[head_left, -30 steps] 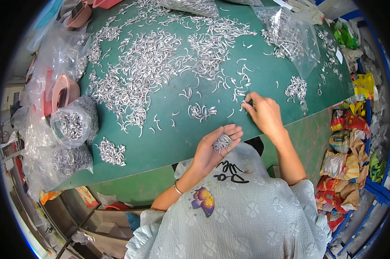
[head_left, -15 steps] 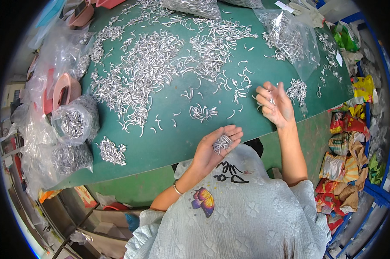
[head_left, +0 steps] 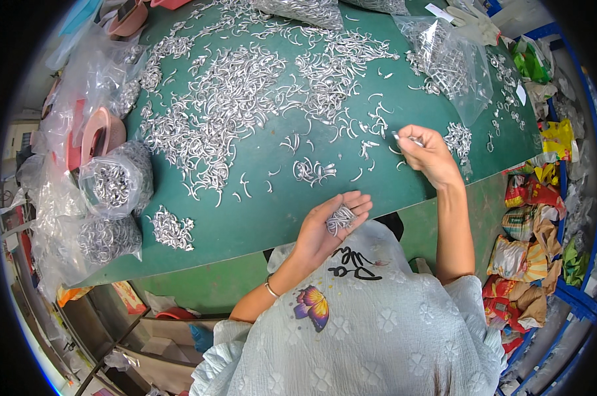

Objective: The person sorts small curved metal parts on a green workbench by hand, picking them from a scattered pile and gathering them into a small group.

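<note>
My left hand (head_left: 317,232) is turned palm up by the near table edge, cupping a small heap of curved silver metal pieces (head_left: 340,221). To its right and farther up, my right hand (head_left: 429,157) is closed over the table, with a small silver metal piece (head_left: 396,135) showing at its fingertips. More silver shows inside its curled fingers, too covered to count. Loose curved pieces (head_left: 373,122) lie just left of that hand, and a small pile of pieces (head_left: 458,140) lies to its right. A little cluster (head_left: 313,171) rests beyond my left hand.
A wide spread of similar pieces (head_left: 212,112) covers much of the green table (head_left: 272,218). Clear bags of metal parts (head_left: 111,185) and a pink basket (head_left: 103,135) stand at the left. Another clear bag (head_left: 447,63) lies far right. Coloured packages (head_left: 519,254) fill shelving beyond the right edge.
My right hand has turned over and its fingers have closed, now with a silver piece at the tips. My left hand stays in place with its heap.
</note>
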Tool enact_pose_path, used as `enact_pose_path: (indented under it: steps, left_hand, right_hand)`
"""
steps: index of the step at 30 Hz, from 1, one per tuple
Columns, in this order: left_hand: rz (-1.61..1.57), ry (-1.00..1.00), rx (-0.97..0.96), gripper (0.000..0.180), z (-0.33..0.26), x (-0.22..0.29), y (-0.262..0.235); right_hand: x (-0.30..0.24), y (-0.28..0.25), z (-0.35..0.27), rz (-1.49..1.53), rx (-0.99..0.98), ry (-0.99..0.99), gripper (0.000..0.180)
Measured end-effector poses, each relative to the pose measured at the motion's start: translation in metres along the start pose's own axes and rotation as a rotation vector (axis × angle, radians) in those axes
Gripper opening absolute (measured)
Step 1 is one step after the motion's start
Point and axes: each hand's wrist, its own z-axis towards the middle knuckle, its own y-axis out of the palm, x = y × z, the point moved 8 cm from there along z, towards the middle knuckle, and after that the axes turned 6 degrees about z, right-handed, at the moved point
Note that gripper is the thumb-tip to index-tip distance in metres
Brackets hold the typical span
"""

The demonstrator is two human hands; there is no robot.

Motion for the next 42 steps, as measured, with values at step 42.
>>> enact_pose_path:
  steps: [42]
  left_hand:
    - [0.022, -0.064, -0.015, 0.03, 0.018, -0.009, 0.013]
  right_hand:
    - [-0.009, -0.003, -0.021, -1.105, 0.382, -0.218, 0.018]
